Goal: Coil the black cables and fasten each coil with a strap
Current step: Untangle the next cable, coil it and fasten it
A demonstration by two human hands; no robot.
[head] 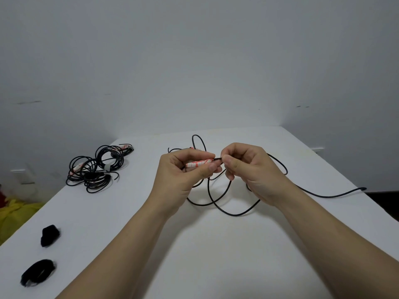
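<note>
Nearest, at about eight o'clock from the hands, a ring-shaped black strap (38,272) and a folded black strap (50,235) lie on the smooth white table (216,266). Both are fuzzy, soft bands and look unused.

At the centre, the left hand (183,169) curls its fingers round a crinkled paper sleeve (199,164), white with red print, which is wrapped on the loose cable (235,213). The thumb presses on top. The right hand (252,169) pinches the cable's bare tip between thumb and forefinger, with the other fingers tucked in. The cable is thin, round and matt black. It sprawls in open, springy loops under and beyond the hands, its tail running off toward three o'clock. I judge this one barely begun, with no coil formed yet.

Farther off, at ten o'clock, a pile of coils (97,169) sits in overlapping hoops. A grey band (107,167) cinches one of them, but I cannot tell whether every coil is fastened. This cable's coiling and strapping are still to do.
</note>
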